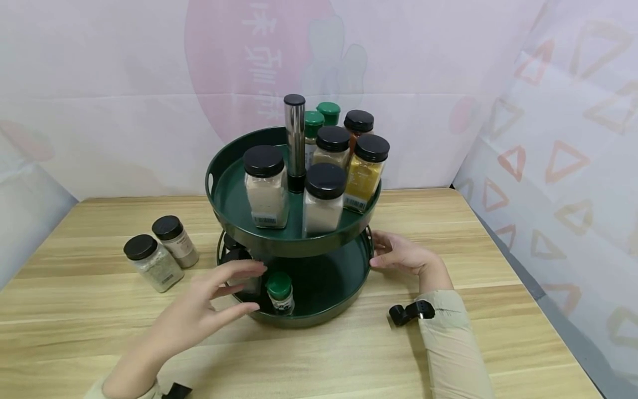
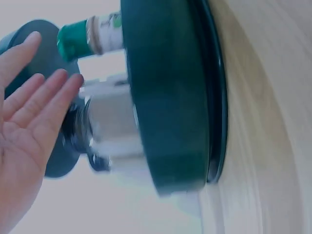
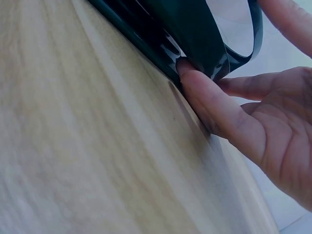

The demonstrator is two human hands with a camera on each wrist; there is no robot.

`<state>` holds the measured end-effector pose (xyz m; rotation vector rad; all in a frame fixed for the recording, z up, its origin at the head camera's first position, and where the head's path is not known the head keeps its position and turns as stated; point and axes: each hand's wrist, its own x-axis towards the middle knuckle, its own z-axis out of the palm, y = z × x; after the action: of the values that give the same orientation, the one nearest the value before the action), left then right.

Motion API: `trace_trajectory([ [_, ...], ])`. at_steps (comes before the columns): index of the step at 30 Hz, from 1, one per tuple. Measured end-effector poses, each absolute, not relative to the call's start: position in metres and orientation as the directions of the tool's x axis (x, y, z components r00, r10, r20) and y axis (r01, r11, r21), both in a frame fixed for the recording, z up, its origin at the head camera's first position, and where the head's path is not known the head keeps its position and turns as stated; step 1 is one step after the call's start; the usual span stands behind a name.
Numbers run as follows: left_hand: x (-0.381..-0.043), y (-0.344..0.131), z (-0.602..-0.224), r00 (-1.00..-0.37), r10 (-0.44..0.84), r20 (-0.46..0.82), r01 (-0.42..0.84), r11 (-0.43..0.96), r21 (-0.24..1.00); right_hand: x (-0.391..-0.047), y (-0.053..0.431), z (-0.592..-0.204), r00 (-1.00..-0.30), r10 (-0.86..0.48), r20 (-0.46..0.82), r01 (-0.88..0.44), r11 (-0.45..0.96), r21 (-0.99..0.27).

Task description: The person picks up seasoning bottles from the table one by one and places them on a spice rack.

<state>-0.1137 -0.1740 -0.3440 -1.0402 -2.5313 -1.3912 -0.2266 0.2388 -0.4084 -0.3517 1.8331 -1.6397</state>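
A dark green two-tier turntable rack (image 1: 299, 247) stands on the table. My left hand (image 1: 199, 313) is raised by the lower tier's left side, thumb and fingers spread with nothing between them. Close to its fingertips stands a small green-capped spice jar (image 1: 280, 293) on the lower tier. Black-capped jars beside it are partly hidden by the hand and upper tier; one shows as a clear jar (image 2: 117, 119) in the left wrist view. My right hand (image 1: 404, 256) holds the lower tier's right edge, its thumb and fingertips at the wall beside the handle opening (image 3: 236, 29).
The upper tier carries several jars, including a yellow spice jar (image 1: 363, 176) and a pale powder jar (image 1: 323, 202), around a metal post (image 1: 295, 136). Two black-capped jars stand on the table at left, one with green flecks (image 1: 155, 266), the other greyish (image 1: 178, 244).
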Motion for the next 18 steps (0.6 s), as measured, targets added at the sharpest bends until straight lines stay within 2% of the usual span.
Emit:
trace_trajectory([
  [6, -0.117, -0.197, -0.338, -0.700, 0.432, 0.569, 0.708, 0.321, 0.629, -0.227, 0.239, -0.410, -0.756, -0.593, -0.276, 0.215, 0.174, -0.961],
  [18, -0.137, -0.234, -0.344, -0.667, 0.174, 0.724, 0.725, 0.375, 0.578, -0.226, 0.239, -0.408, -0.752, -0.598, -0.278, 0.223, 0.167, -0.960],
])
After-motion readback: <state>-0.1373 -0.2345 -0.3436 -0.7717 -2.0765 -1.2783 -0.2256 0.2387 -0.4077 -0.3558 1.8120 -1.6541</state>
